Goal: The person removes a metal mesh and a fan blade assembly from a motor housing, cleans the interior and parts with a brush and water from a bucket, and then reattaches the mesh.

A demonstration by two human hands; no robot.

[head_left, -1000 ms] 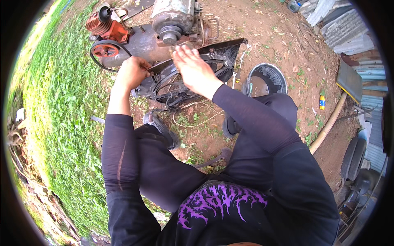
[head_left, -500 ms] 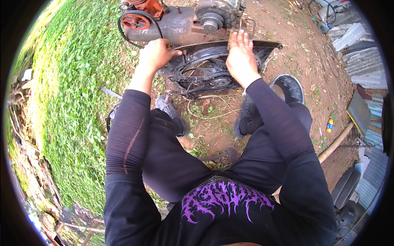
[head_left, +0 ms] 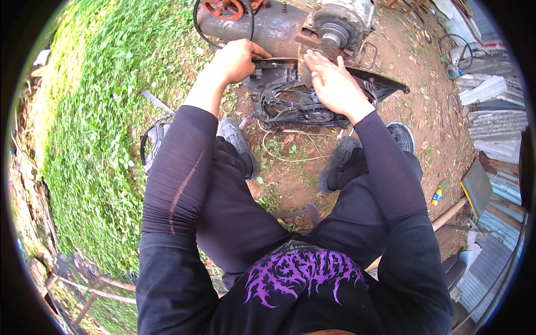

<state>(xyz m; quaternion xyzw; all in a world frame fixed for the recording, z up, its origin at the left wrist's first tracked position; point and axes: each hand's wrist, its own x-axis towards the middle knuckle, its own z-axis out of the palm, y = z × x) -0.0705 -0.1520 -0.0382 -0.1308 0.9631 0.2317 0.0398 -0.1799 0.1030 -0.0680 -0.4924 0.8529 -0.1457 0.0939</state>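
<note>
A black radiator fan in its shroud (head_left: 304, 106) stands on the dirt between my feet, its flat upper edge facing up. My left hand (head_left: 237, 61) is closed on the left end of that edge, fingers curled over it. My right hand (head_left: 340, 84) lies farther right, fingers nearly straight and pressed against a flat brownish piece (head_left: 304, 67), which touches the shroud's upper edge. I cannot make out what kind of tool the piece is. Part of it is hidden by the fingers.
Beyond the fan lies an air compressor with a rusty tank (head_left: 257, 22), an orange pulley wheel (head_left: 223, 6) and a motor (head_left: 340, 25). A thin cable (head_left: 290, 160) loops between my shoes. Corrugated sheets (head_left: 494, 125) and a yellow bottle (head_left: 436, 196) lie right; grass (head_left: 100, 139) covers the left.
The view has shifted, with the compressor now farther right. The fan appears more foreshortened. My right hand and the brownish piece have moved left along the shroud's edge. My left hand keeps its grip.
</note>
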